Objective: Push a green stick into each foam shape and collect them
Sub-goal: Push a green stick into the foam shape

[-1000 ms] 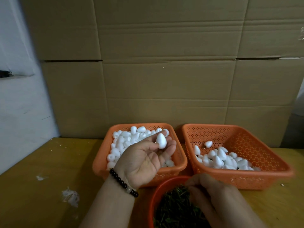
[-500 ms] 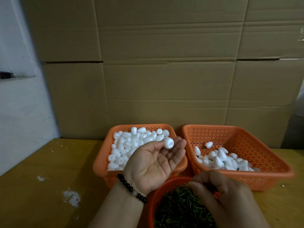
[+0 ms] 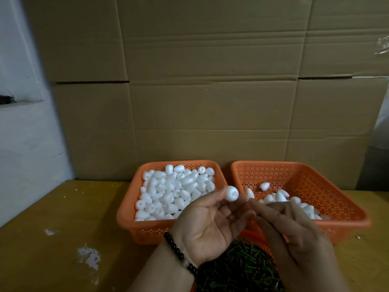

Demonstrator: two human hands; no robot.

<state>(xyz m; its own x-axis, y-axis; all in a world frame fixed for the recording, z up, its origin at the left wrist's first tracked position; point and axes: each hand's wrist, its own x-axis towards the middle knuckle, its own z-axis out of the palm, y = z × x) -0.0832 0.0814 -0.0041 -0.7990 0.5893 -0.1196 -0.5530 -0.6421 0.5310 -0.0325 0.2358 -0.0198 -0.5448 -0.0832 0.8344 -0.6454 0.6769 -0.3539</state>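
**Foam shape held at the left fingertips, socket end facing the camera**

Foam shape (image 3: 231, 193) sat pinched between the thumb and fingertips of the left hand (image 3: 210, 224), palm up, above the gap between the two orange baskets. Its dimpled end faced the camera and slightly toward the right hand (image 3: 294, 234), so the long axis ran roughly away from the person, with the narrow tip hidden behind.

The right hand was raised just beside the left, its fingers drawn together with the tips close to the foam shape, a little to its right and lower. A green stick between those fingers could not be made out; motion blur covered the fingertips, so whether they pinched anything could not be told.

The dish of green sticks (image 3: 237, 268) lay directly below both hands, partly covered by the wrists. The left basket (image 3: 126, 218) was nearly full of loose foam pieces. The right basket (image 3: 357, 213) held a smaller pile toward its near left side.

Judged step: alignment before insertion. The controlling relation was the dimple relative to the right fingertips; the stick would need to travel along the long axis of the foam shape into that dimple. An off-axis push would likely exit through the side wall
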